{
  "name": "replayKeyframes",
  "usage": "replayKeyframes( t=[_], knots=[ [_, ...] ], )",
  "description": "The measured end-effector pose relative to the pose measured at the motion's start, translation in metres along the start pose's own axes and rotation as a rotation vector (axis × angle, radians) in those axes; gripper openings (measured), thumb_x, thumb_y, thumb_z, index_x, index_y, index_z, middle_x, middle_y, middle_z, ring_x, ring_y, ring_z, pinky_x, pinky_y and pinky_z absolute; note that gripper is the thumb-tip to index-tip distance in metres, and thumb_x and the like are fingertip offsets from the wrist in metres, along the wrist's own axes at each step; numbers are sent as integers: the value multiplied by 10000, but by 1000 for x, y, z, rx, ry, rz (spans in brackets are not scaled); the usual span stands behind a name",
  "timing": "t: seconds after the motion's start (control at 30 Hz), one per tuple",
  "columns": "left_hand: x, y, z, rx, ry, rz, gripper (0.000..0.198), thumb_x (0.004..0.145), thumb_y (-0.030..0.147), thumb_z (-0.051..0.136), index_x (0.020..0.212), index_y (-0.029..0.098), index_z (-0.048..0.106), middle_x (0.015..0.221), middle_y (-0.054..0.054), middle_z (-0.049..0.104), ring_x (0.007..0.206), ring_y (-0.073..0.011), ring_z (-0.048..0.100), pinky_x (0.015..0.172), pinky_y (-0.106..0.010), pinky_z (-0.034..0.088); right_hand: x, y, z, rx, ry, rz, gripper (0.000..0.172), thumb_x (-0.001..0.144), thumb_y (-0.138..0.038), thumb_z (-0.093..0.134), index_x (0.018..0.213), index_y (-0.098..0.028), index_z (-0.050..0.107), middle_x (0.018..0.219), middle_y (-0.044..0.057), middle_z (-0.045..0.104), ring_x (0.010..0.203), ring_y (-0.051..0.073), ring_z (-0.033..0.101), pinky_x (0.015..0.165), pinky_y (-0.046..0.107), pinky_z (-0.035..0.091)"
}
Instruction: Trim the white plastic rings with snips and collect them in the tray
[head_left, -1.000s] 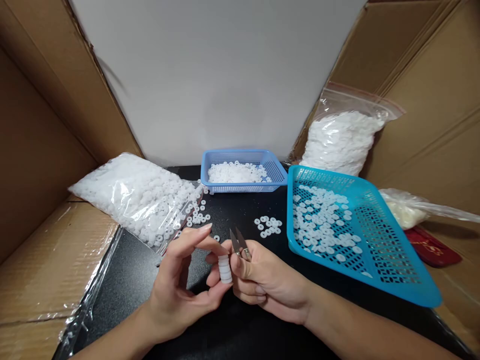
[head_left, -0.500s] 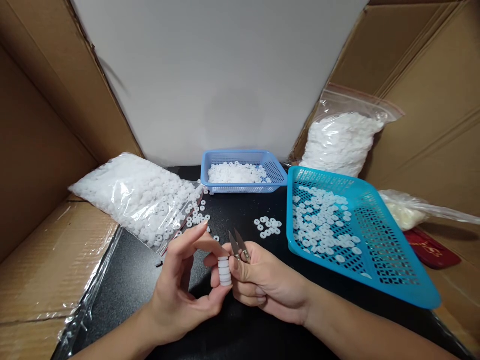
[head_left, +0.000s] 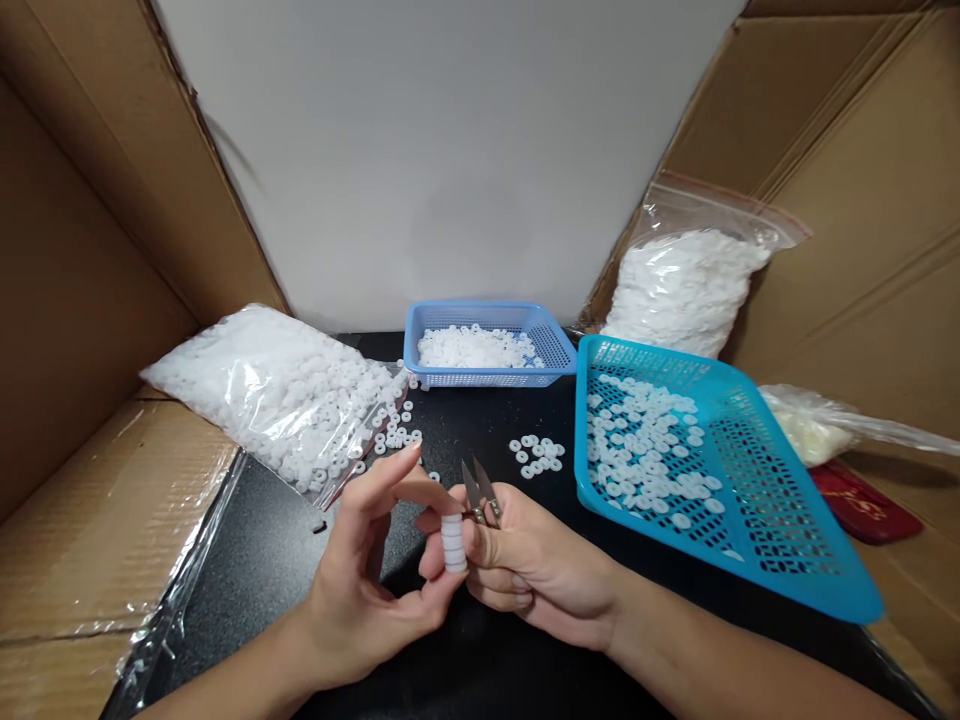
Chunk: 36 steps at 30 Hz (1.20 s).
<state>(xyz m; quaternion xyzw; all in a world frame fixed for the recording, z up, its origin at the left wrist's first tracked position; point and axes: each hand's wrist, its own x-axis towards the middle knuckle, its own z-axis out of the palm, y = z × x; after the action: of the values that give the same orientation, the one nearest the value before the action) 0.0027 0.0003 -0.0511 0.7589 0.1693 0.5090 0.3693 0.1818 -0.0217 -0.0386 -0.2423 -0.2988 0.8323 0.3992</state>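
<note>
A short stack of white plastic rings (head_left: 454, 544) stands nearly upright between the thumb and a fingertip of my left hand (head_left: 375, 570), which pinches it from below and above. My right hand (head_left: 525, 565) is closed around a pair of metal thread snips (head_left: 482, 492), blades pointing up and away from me. The right fingertips touch the side of the stack. Several loose white rings (head_left: 536, 455) lie on the black tabletop (head_left: 487, 415) just beyond the hands. More rings spill from the mouth of a clear plastic bag (head_left: 277, 390) at left.
A blue-violet basket (head_left: 491, 377) holding white rings stands at the back. To the right is a larger turquoise basket (head_left: 787, 570) with scattered rings. Behind it are a full clear bag (head_left: 686, 285), a smaller bag (head_left: 810, 425) and a red item (head_left: 866, 500). Cardboard walls flank both sides.
The ring stack has shifted very slightly right and its rings sit closer together. Both hands keep their grips, and the view has moved a little.
</note>
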Motion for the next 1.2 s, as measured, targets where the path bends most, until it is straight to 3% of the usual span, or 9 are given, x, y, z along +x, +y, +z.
replayKeyframes(
  t=[0.23, 0.33, 0.43, 0.5, 0.57, 0.67, 0.73, 0.93, 1.2],
  knots=[
    [1, 1, 0, 37, 32, 16, 889, 794, -3, 739, 1557, 285, 384, 1040, -31, 668, 909, -169, 608, 861, -300, 528, 1, 2, -2, -43, -14, 8, 468, 781, -526, 868, 930, -126, 677, 652, 3, 688, 392, -7, 162, 384, 187, 104],
    [4, 2, 1, 4, 61, 11, 860, 804, 13, 743, 1543, 301, 410, 1036, -38, 697, 935, -188, 640, 869, -325, 547, 0, 3, -2, -173, 55, -52, 546, 832, -637, 768, 1019, -135, 666, 549, -78, 530, 405, 19, 162, 397, 190, 131],
    [7, 4, 0, -44, 86, 12, 848, 805, 24, 768, 1529, 314, 435, 1027, -34, 731, 1025, -221, 685, 991, -395, 536, -4, -3, -3, -465, 207, -280, 564, 953, -682, 570, 1101, -150, 689, 590, -80, 432, 457, 58, 260, 443, 201, 259],
    [8, 6, -2, -69, 104, 15, 866, 792, 12, 790, 1524, 320, 447, 1047, -33, 751, 1030, -221, 715, 1027, -403, 536, -10, -10, -4, -748, 300, -482, 542, 1038, -619, 446, 1228, -176, 694, 733, -16, 517, 577, 102, 433, 547, 232, 412],
    [8, 8, -3, -101, 122, 2, 881, 783, -11, 794, 1522, 327, 453, 1072, -34, 762, 981, -202, 737, 971, -364, 580, -18, -18, -5, -1059, 330, -683, 522, 1090, -523, 362, 1444, -212, 587, 901, 41, 572, 778, 158, 562, 709, 288, 518],
    [7, 12, -4, -160, 146, -34, 879, 771, -33, 797, 1504, 334, 480, 1075, -28, 771, 935, -167, 732, 870, -276, 621, -26, -26, -6, -1438, 265, -909, 529, 1119, -380, 322, 1625, -227, 319, 970, 63, 582, 856, 179, 600, 750, 304, 562],
    [7, 13, -4, -202, 166, -61, 874, 759, -32, 809, 1491, 333, 500, 1077, -26, 773, 932, -152, 723, 846, -231, 621, -29, -29, -6, -1609, 199, -1004, 533, 1116, -278, 350, 1640, -217, 268, 934, 57, 613, 811, 172, 607, 698, 284, 563],
    [10, 15, -3, -293, 189, -148, 830, 748, -9, 829, 1454, 331, 555, 1030, -31, 771, 880, -144, 709, 822, -210, 614, -27, -29, -8, -1857, 81, -1114, 480, 1091, -161, 457, 1569, -166, 414, 872, 39, 754, 750, 131, 688, 649, 240, 544],
    [11, 19, -4, -341, 193, -207, 817, 735, 12, 847, 1432, 341, 577, 981, -37, 774, 810, -142, 712, 777, -215, 624, -29, -26, -11, -1940, 64, -1135, 386, 1062, -125, 492, 1440, -120, 571, 858, 37, 767, 707, 136, 679, 590, 266, 485]
  ],
)
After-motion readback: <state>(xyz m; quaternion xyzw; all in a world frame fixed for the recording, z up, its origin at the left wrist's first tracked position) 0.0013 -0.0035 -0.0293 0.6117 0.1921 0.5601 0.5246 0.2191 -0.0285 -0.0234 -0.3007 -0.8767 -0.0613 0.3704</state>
